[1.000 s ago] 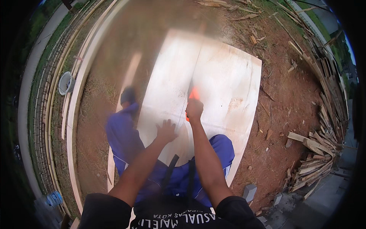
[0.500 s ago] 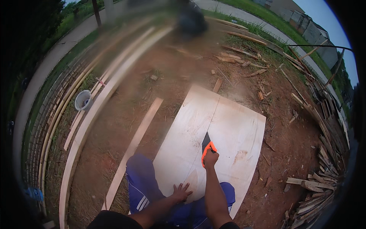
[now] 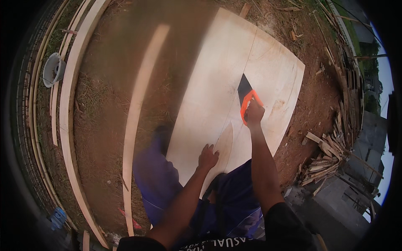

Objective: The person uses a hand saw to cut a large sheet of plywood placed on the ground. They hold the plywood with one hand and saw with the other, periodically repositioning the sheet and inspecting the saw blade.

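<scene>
A handsaw [image 3: 247, 95] with an orange handle and a dark blade stands in a pale plywood sheet [image 3: 276, 71]. My right hand [image 3: 254, 113] is closed round its handle. The blade's lower part is hidden at the long line [image 3: 252, 44] running along the sheet. Nearer to me, my left hand [image 3: 208, 157] rests on the plywood beside this line, fingers slightly bent and partly apart, with nothing seen in it. A pointed brownish patch [image 3: 225, 142] marks the sheet just right of that hand. My legs in blue trousers [image 3: 238, 184] are at the sheet's near end.
A loose plank [image 3: 136, 113] lies left of the sheet, with a long beam [image 3: 67, 113] farther left. Beyond the beam are a white bucket [image 3: 53, 70] and bamboo poles [image 3: 37, 92]. Scrap wood [image 3: 324, 161] is heaped at the right, on reddish soil [image 3: 316, 98].
The view has tipped down and closer to the sheet. My left hand has drawn its spread fingers together beside the line. My right hand still grips the handsaw.
</scene>
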### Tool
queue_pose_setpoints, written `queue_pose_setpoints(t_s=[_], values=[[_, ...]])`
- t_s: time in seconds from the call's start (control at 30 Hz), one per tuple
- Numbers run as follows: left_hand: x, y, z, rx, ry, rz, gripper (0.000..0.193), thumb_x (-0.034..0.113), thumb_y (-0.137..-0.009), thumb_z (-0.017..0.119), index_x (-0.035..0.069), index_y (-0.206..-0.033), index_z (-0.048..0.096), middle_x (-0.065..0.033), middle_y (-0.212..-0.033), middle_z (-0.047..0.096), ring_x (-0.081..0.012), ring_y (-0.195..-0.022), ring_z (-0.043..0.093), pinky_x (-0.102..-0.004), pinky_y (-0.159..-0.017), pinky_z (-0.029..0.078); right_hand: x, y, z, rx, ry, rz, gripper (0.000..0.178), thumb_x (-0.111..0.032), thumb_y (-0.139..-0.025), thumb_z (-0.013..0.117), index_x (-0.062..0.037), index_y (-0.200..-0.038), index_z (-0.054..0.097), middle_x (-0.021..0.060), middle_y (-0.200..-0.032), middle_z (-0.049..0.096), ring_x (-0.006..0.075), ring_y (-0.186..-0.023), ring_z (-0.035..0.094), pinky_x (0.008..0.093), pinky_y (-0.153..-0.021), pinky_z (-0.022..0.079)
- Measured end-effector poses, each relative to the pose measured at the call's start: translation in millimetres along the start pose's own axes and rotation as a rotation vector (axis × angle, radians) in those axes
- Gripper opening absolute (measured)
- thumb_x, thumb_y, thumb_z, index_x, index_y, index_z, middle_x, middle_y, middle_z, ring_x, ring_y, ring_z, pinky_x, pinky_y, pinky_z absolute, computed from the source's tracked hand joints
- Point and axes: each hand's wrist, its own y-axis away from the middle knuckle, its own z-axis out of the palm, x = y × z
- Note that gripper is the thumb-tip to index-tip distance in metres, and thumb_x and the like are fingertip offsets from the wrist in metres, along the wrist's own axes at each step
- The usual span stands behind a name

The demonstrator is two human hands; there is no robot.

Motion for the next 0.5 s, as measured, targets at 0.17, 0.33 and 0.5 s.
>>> queue_pose_setpoints(t_s=[0.17,0.33,0.5], values=[[-35.3,50.9,-28.6,0.248,0.139,-0.038,0.071,0.034,-0.093,0.073,-0.009,-0.144,0.050,-0.0336,-0.148,0.051,-0.0452,-0.140,0.048,-0.0493,-0.117,0.040,-5.9,10.2,19.4,0.071,0.051,0.079,0.021,-0.018,-0.097,0.062,-0.0065,-0.080,0.057,-0.0011,-0.064,0.050,0.0100,-0.048,0.047,0.0308,-0.045,0.039],[-102.6,82.0,-55.4,0.374,0.476,-0.672,0.086,0.038,-0.091,0.076,-0.009,-0.152,0.039,-0.0299,-0.155,0.044,-0.0423,-0.146,0.043,-0.0468,-0.119,0.038,3.9,0.5,14.8,0.043,0.019,0.043,0.020,-0.010,-0.093,0.063,-0.0035,-0.075,0.058,0.0038,-0.062,0.053,0.0147,-0.047,0.050,0.0340,-0.048,0.043],[-176.2,85.0,-53.9,0.430,0.291,-0.650,0.101,0.049,-0.091,0.077,-0.003,-0.160,0.026,-0.0237,-0.164,0.034,-0.0362,-0.151,0.036,-0.0458,-0.123,0.033,-2.0,11.8,-5.6,-0.002,0.091,0.073,0.028,-0.024,-0.092,0.072,0.0019,-0.104,0.070,0.0082,-0.082,0.067,0.0182,-0.072,0.066,0.0342,-0.067,0.054]])
